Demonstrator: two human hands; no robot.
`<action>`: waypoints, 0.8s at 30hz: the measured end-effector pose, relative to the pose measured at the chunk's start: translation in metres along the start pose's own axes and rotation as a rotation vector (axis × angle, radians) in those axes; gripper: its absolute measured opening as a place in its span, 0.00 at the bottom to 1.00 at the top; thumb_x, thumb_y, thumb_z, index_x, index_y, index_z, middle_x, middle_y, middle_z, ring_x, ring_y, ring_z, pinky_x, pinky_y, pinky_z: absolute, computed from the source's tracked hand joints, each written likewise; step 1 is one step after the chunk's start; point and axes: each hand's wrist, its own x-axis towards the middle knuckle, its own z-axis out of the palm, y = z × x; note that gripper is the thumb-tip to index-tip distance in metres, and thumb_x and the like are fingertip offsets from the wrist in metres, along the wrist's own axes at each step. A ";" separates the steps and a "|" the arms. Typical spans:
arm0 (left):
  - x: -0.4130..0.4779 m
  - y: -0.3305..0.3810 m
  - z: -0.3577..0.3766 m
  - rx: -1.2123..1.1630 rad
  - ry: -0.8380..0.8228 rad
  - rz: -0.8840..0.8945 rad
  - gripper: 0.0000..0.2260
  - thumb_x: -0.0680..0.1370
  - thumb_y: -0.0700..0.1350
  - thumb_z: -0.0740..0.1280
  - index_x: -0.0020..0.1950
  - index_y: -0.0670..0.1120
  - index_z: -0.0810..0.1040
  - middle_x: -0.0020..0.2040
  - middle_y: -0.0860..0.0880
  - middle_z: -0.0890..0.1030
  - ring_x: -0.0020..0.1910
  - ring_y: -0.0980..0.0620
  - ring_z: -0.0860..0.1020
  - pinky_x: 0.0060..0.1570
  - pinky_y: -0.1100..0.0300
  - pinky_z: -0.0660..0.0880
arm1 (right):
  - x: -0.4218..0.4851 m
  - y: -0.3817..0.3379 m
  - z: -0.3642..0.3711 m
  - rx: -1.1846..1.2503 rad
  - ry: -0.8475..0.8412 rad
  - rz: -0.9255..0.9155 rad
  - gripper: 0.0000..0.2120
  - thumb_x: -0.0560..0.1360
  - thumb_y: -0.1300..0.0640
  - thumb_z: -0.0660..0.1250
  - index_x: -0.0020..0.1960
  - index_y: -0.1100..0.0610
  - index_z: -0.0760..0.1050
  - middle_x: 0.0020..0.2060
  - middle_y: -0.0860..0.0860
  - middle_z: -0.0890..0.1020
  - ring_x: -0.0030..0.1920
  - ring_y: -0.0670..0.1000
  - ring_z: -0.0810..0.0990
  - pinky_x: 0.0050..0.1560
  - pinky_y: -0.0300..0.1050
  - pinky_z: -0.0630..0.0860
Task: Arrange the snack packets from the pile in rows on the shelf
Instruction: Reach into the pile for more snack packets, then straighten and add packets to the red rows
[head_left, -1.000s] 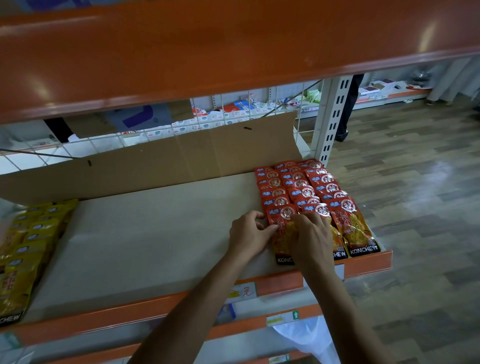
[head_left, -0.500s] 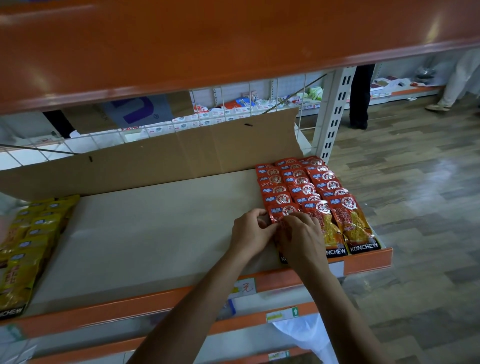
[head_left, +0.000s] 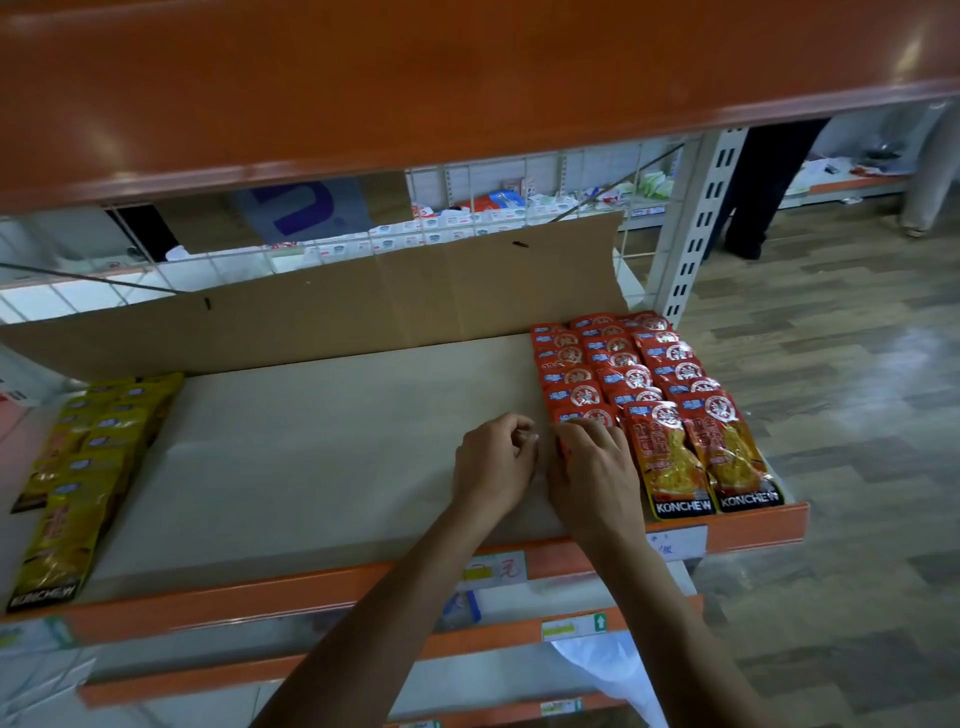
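Red snack packets (head_left: 626, 375) in rows — right hand (head_left: 593, 474) grips front-left packet (head_left: 589, 415).

On the shelf (head_left: 291, 590), cardboard (head_left: 322, 447) bears red packets (head_left: 628, 376), yellow packets (head_left: 78, 467).

right hand (head_left: 592, 467) grips front red packet (head_left: 587, 415) | left hand (head_left: 493, 465) curled just beside

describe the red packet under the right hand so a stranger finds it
On the cardboard-lined shelf, three rows of red packets fill the right end. It is the leftmost row's front packet, the only one under the right hand.
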 end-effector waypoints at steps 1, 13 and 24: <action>-0.002 -0.005 -0.003 0.024 0.021 0.013 0.12 0.79 0.47 0.65 0.61 0.48 0.78 0.55 0.50 0.83 0.51 0.53 0.80 0.53 0.60 0.76 | 0.000 -0.004 0.004 -0.005 -0.015 -0.023 0.09 0.72 0.63 0.68 0.52 0.59 0.79 0.50 0.55 0.81 0.50 0.59 0.76 0.48 0.50 0.73; -0.047 -0.100 -0.087 0.224 0.228 0.104 0.13 0.78 0.45 0.65 0.62 0.49 0.78 0.58 0.50 0.80 0.58 0.52 0.76 0.56 0.61 0.72 | -0.025 -0.113 0.063 0.130 -0.204 -0.184 0.19 0.70 0.67 0.68 0.60 0.60 0.77 0.57 0.56 0.80 0.60 0.59 0.74 0.59 0.46 0.70; -0.137 -0.243 -0.233 0.287 0.450 0.046 0.11 0.69 0.40 0.71 0.51 0.43 0.82 0.46 0.45 0.83 0.45 0.43 0.81 0.39 0.56 0.79 | -0.095 -0.292 0.153 0.285 -0.251 -0.383 0.21 0.63 0.70 0.71 0.55 0.62 0.79 0.52 0.58 0.82 0.54 0.63 0.77 0.54 0.49 0.75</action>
